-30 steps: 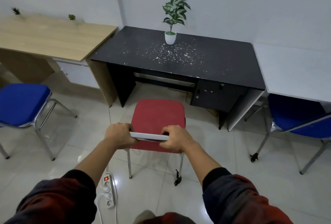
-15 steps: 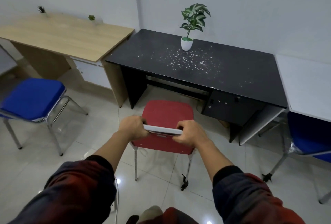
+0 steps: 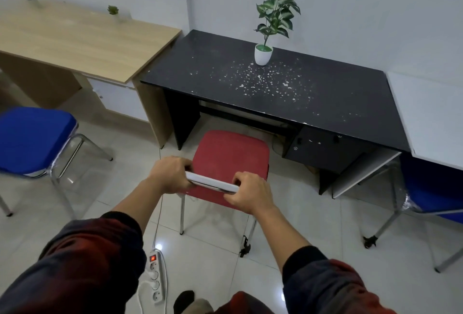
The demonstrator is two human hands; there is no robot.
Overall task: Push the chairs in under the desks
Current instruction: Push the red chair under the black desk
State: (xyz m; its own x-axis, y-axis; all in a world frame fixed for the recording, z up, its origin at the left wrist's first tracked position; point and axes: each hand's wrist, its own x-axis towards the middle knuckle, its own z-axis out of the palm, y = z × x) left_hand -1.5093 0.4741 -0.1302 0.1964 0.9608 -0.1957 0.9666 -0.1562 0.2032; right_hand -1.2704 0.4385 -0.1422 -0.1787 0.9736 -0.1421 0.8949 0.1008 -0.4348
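We look down at our two hands gripping the white top rail point(image 3: 211, 183) of a red-cushioned, metal-legged chair point(image 3: 231, 160). Our left hand point(image 3: 170, 175) curls around the rail's left end, our right hand point(image 3: 250, 192) around its right end, fingers wrapped over the top. The chair stands on pale floor tiles just in front of a black desk point(image 3: 338, 103), its seat's front edge near the desk's opening. A potted green plant in a white pot point(image 3: 263, 54) sits on the desk. A blue-cushioned chair point(image 3: 32, 140) stands to the left, another blue chair point(image 3: 431, 193) to the right.
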